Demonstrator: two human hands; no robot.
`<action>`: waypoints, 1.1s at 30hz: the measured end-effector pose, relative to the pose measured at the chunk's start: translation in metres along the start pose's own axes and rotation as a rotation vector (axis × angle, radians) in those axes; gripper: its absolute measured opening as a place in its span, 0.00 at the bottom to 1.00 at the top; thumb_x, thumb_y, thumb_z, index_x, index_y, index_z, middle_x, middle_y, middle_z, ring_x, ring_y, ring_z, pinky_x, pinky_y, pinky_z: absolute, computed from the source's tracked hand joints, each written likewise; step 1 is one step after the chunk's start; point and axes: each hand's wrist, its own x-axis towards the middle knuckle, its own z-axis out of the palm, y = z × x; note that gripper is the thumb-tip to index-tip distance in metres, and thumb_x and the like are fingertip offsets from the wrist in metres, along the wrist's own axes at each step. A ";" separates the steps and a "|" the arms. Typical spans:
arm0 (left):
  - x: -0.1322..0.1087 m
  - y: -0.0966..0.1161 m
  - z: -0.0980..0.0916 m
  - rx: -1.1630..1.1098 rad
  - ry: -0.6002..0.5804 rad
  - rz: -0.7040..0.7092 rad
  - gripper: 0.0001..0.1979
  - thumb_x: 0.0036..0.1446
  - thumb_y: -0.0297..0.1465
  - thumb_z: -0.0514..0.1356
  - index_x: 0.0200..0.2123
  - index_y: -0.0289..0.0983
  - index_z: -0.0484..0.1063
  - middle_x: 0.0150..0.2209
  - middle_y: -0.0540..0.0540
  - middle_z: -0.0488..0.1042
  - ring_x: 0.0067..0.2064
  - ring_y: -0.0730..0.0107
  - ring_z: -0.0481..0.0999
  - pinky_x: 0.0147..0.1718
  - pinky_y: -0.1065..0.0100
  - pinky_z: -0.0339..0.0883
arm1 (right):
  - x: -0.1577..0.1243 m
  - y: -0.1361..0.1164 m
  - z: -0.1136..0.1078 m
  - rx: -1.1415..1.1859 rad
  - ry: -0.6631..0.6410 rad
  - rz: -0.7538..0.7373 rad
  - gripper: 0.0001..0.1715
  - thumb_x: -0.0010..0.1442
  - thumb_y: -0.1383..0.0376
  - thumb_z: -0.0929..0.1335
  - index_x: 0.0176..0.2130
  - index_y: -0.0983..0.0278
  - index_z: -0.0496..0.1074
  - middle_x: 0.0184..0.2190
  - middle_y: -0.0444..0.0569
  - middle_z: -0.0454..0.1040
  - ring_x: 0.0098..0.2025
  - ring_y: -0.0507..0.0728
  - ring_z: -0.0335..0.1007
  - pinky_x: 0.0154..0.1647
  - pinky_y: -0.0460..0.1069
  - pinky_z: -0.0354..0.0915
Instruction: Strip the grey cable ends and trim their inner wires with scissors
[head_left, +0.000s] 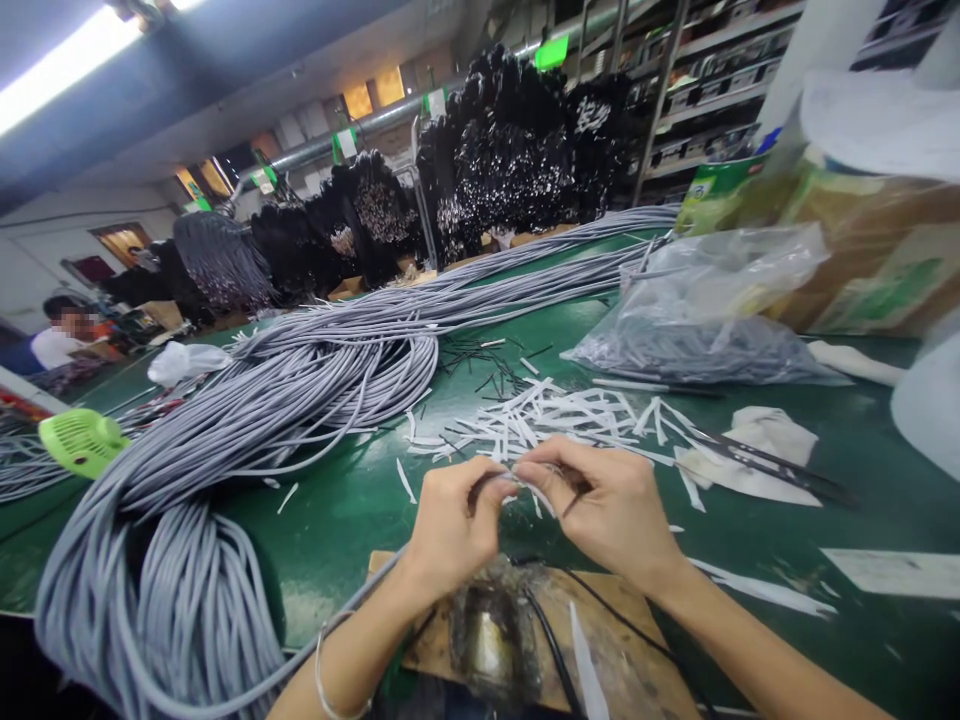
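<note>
My left hand (454, 525) and my right hand (607, 510) meet above the green table (360, 500), fingertips pinched together on the end of a grey cable (360, 600) that runs under my left wrist toward the big coil. Thin dark wire strands stick out between the fingers. Below the hands lies a wooden board (630, 630) with a shiny metal fixture (491, 635) and a black wire across it. A bracelet circles my left wrist.
A large bundle of grey cables (225, 440) covers the table's left side. White strips of stripped sheath (547, 415) litter the middle. A clear plastic bag (697, 310), cardboard boxes, black cable bundles behind, a green fan (79, 440) and a seated person at far left.
</note>
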 end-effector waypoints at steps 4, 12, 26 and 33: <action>-0.004 -0.002 0.002 -0.070 0.054 0.030 0.12 0.58 0.33 0.51 0.28 0.35 0.70 0.19 0.52 0.62 0.20 0.76 0.58 0.22 0.73 0.51 | 0.002 -0.002 0.000 0.055 -0.046 0.084 0.16 0.53 0.58 0.64 0.19 0.63 0.65 0.11 0.40 0.58 0.14 0.47 0.47 0.15 0.45 0.47; -0.011 -0.001 0.002 -0.238 -0.021 0.060 0.20 0.60 0.39 0.46 0.23 0.35 0.67 0.15 0.53 0.56 0.17 0.78 0.54 0.19 0.73 0.49 | 0.008 0.001 0.004 0.510 -0.320 0.286 0.23 0.50 0.51 0.65 0.17 0.64 0.61 0.13 0.40 0.58 0.16 0.46 0.51 0.15 0.43 0.47; 0.002 -0.005 -0.002 -0.484 0.193 -0.216 0.21 0.51 0.46 0.55 0.25 0.32 0.73 0.14 0.56 0.51 0.17 0.81 0.47 0.16 0.74 0.43 | 0.008 0.011 0.012 0.373 -0.047 0.328 0.22 0.49 0.50 0.65 0.19 0.65 0.64 0.15 0.43 0.64 0.18 0.49 0.58 0.18 0.44 0.56; 0.007 -0.004 -0.004 -0.679 0.074 -0.243 0.18 0.46 0.44 0.60 0.27 0.33 0.69 0.29 0.48 0.68 0.15 0.87 0.51 0.12 0.76 0.43 | 0.008 -0.002 -0.006 0.548 -0.176 0.266 0.16 0.47 0.53 0.69 0.29 0.64 0.73 0.24 0.49 0.75 0.24 0.54 0.71 0.25 0.46 0.66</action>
